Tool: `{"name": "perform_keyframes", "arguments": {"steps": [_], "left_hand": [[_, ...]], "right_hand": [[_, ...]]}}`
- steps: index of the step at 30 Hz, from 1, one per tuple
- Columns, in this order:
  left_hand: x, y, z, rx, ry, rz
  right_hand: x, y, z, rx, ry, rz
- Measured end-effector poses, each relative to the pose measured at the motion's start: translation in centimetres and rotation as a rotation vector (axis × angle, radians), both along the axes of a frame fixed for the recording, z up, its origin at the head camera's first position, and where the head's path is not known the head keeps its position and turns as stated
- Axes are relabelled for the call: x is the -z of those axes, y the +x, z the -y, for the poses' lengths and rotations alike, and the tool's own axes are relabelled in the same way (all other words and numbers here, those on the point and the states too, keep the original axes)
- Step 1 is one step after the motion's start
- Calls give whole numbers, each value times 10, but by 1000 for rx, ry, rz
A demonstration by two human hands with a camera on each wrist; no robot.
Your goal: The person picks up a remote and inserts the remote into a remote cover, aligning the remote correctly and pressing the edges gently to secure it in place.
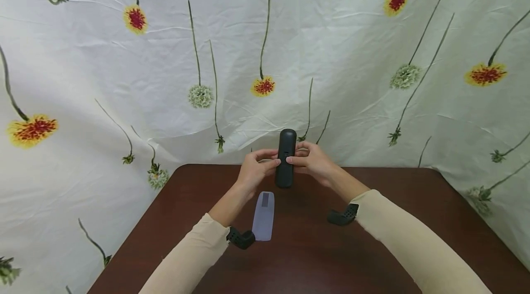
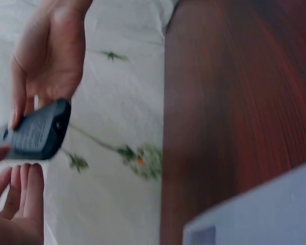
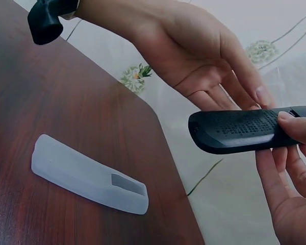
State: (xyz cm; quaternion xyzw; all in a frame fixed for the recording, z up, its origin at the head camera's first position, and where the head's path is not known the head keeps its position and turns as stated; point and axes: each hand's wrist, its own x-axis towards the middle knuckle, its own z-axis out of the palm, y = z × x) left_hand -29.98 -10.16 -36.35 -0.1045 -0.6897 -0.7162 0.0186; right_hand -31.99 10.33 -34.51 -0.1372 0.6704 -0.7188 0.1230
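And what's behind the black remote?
White flowered cloth is behind the black remote, held by the left hand and right hand. The remote's far face and the bit of cloth it covers can't be seen.

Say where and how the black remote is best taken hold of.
Best, I'd judge, by its long sides near the middle, one hand coming from each side. The black remote is slim and elongated with rounded ends, so those ends offer less to grip. In the head view the left hand and right hand hold it about there, by opposite sides.
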Motion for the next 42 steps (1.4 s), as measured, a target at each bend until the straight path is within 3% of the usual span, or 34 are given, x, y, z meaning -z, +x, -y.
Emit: {"name": "perform_keyframes", "arguments": {"steps": [5, 12, 18, 25, 33, 42], "left_hand": [[18, -13, 20, -44, -66, -4], [45, -23, 47, -138, -131, 91], [73, -28, 58, -127, -228, 178], [96, -23, 58, -120, -340, 204], [109, -18, 54, -86, -410, 211], [115, -16, 52, -139, -467, 166]], "right_hand": [[9, -9, 11, 52, -19, 10], [24, -17, 17, 110, -74, 7], [43, -21, 23, 147, -119, 54], [71, -25, 32, 202, -154, 97], [90, -22, 41, 237, -118, 90], [106, -22, 49, 275, -76, 85]]}}
